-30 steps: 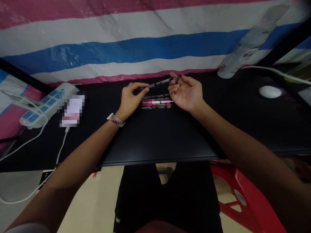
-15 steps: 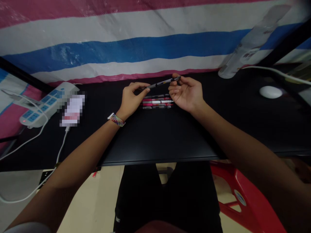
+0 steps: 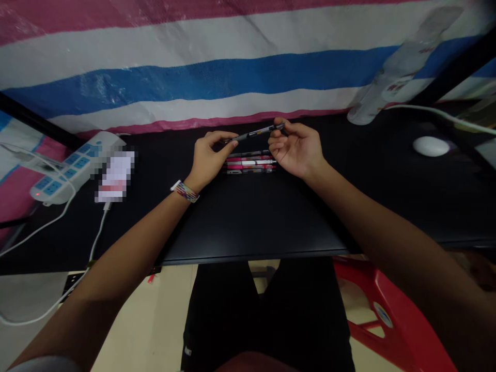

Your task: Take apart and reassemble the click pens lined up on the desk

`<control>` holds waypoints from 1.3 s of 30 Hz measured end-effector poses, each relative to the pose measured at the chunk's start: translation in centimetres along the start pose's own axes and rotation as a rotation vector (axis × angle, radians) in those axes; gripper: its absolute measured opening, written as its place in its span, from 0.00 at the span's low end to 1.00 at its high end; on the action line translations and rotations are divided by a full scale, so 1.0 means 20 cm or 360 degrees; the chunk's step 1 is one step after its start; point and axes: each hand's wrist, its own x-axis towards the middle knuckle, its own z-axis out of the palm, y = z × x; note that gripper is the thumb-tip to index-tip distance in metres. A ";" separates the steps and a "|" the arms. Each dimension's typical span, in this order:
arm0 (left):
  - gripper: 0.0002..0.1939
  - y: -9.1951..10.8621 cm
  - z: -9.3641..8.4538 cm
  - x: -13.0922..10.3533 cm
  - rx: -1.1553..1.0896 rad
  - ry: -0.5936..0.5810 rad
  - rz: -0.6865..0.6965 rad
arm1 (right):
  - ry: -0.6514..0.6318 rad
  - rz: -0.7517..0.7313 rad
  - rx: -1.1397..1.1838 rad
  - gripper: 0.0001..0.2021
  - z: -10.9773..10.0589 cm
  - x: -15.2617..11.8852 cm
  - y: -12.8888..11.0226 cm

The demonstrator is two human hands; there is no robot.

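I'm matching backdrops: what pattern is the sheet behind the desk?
The sheet has pink, white and blue stripes, as the head view shows.

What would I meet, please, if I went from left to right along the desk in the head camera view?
White power strip → left hand → held pen → right hand → bottle base → white mouse-like object.

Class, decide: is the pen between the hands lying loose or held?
Held: the left hand grips one end of the pen, the right hand the other.
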 end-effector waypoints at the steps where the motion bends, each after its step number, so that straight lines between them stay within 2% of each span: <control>1: 0.10 0.00 0.00 0.00 0.0001 0.0001 0.0002 | 0.0022 0.0011 0.0022 0.09 0.00 0.00 0.00; 7: 0.09 0.00 0.00 0.00 0.0009 0.0014 0.0033 | -0.0041 -0.0026 0.0074 0.12 0.01 -0.02 0.00; 16: 0.07 0.00 0.00 0.00 -0.0006 0.0011 0.0022 | -0.0031 -0.0010 0.0019 0.08 0.01 -0.01 0.01; 23: 0.10 0.00 -0.01 0.00 -0.0002 0.0020 0.0013 | -0.0015 0.0054 0.0132 0.06 0.04 -0.02 0.00; 27: 0.12 0.00 0.00 0.00 -0.0011 0.0012 0.0015 | 0.0009 0.0050 0.0156 0.07 0.05 -0.03 0.00; 32: 0.12 -0.01 0.00 0.01 -0.0038 0.0023 0.0039 | -0.0066 0.0005 -0.0020 0.11 0.02 -0.02 0.00; 39: 0.16 -0.01 0.00 0.01 -0.0055 0.0019 -0.0004 | -0.0113 -0.0014 -0.0015 0.13 0.00 0.00 0.01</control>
